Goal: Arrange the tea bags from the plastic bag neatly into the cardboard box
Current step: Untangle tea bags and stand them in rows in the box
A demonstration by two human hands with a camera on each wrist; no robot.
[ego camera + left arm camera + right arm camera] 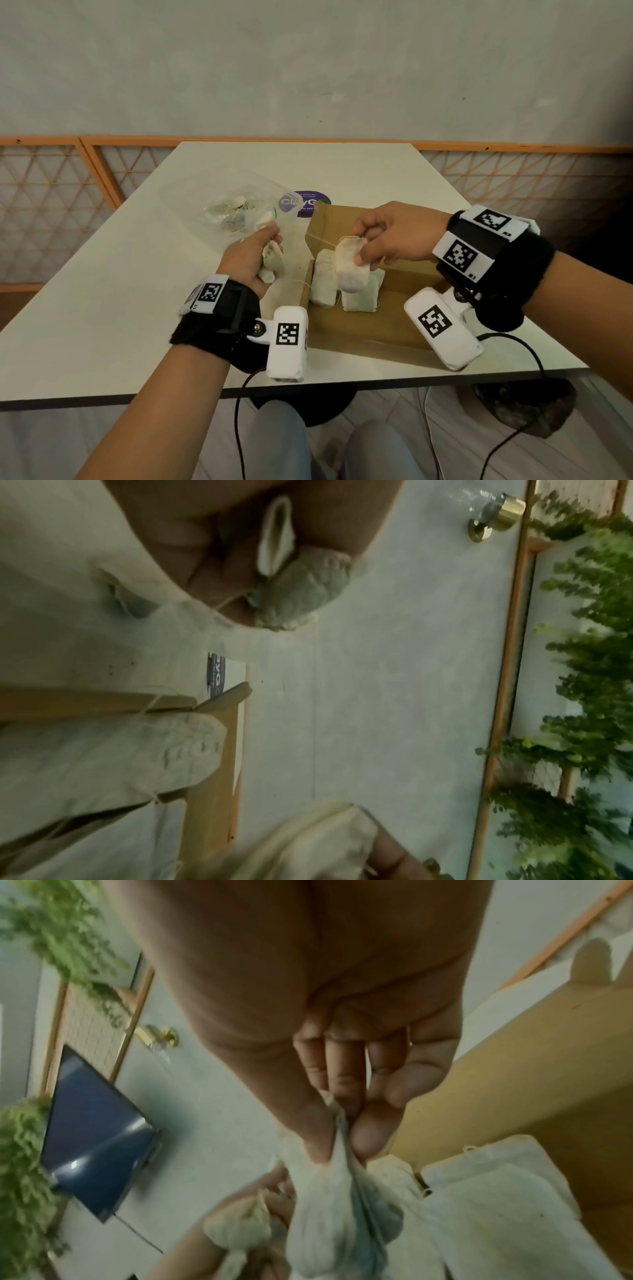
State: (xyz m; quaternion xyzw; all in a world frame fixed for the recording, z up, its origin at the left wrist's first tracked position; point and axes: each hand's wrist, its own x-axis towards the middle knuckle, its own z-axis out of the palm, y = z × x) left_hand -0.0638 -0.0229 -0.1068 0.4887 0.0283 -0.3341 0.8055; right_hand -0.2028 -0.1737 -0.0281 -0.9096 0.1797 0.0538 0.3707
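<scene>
- My right hand (390, 236) pinches one off-white paper tea bag (351, 270) by its top, hanging it over the open brown cardboard box (394, 329).
- My left hand (251, 260) is curled round a crumpled bunch of tea bags (272, 263), left of the box.
- I see two flat tea bags (323, 282) lying inside the box.
- The clear plastic bag (233, 209) lies on the white table (102, 308), behind my left hand.

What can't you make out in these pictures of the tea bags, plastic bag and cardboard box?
- Head view: how many tea bags remain in the clear plastic bag; crumpled film blurs them.
- Head view: the purple round sticker text, partly covered by bag and brown cardboard box.
- Left wrist view: how many bags the left hand holds; blurred.
</scene>
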